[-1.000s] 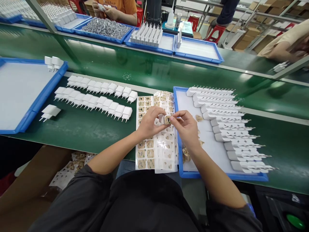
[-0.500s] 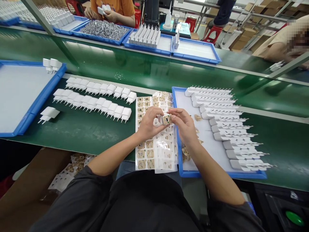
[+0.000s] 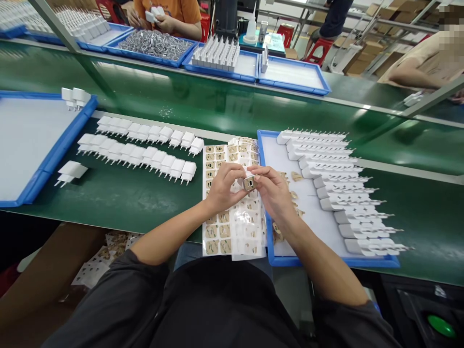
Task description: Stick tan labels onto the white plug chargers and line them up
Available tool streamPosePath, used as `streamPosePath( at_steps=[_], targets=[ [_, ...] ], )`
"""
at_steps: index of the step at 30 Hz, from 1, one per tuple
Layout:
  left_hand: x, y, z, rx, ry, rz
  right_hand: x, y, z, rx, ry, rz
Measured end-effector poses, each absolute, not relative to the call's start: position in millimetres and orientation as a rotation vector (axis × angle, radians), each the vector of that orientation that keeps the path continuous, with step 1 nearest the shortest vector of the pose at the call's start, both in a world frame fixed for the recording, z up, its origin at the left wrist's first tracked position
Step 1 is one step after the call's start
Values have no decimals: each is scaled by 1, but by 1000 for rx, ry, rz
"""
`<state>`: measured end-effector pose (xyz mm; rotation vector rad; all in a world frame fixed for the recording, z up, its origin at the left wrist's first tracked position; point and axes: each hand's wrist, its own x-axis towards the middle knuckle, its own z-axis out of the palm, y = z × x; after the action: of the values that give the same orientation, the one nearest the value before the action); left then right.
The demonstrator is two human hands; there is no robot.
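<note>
Both hands meet over the sticker sheets (image 3: 217, 227) at the table's front edge. My left hand (image 3: 224, 186) grips a small white charger plug (image 3: 248, 182) whose end face carries a tan sticker. My right hand (image 3: 272, 189) pinches the same plug from the right, fingertips on that sticker. Directly right lies a blue tray (image 3: 266, 227) holding several rows of white plugs (image 3: 337, 188) and loose tan backing scraps (image 3: 295, 176). On the green mat to the left stand two rows of white plugs (image 3: 145, 150).
A large blue tray (image 3: 54, 154) sits at the left with single plugs near it (image 3: 70, 171). Beyond the green conveyor belt (image 3: 217, 104) are more blue trays (image 3: 293, 72) with parts, and other people's hands and arms. Used sheets lie in a box below (image 3: 97, 266).
The two hands and the plug have stayed together, shifting slightly. The right fingers now press closer over the stickered face. The view has drifted a little.
</note>
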<state>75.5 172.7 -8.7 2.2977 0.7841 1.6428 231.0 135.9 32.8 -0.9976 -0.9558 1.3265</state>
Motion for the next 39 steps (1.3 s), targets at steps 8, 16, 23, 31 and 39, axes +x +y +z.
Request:
streamPosePath(
  at_steps=[8,16,23,31,39],
  targets=[
    [74,172,-3,1977,737,1548,241,137,40,-1036,-1164,1359],
    [74,169,0,1834,835,1358,248,133,44,-1124,-1657,627],
    [70,177,1,1714,913,1280,306,145,55,-1185,-1729,674],
    [22,188,26,1997,1198,1248,376,175,22,-1962,-1947,167],
    [-170,160,12,2069,2387,892,357,174,32,-1895,-1937,319]
  ],
)
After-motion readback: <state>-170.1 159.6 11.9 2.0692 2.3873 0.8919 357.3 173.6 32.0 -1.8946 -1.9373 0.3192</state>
